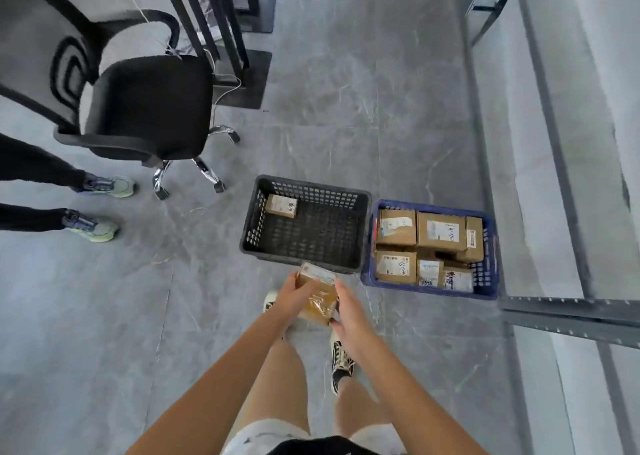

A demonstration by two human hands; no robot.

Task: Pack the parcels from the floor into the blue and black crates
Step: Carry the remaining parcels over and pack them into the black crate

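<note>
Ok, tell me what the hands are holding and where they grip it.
Both hands hold one brown parcel: the left hand grips its left side, the right hand its right side, near the bottom.

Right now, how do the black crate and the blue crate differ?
The black crate holds a single parcel in its far left corner, with most of its mesh floor bare; the blue crate is packed with boxes across its whole floor. The black crate sits on the left, nearer the office chair; the blue one sits beside the metal shelving. Both are perforated plastic crates standing side by side on the floor.
</note>
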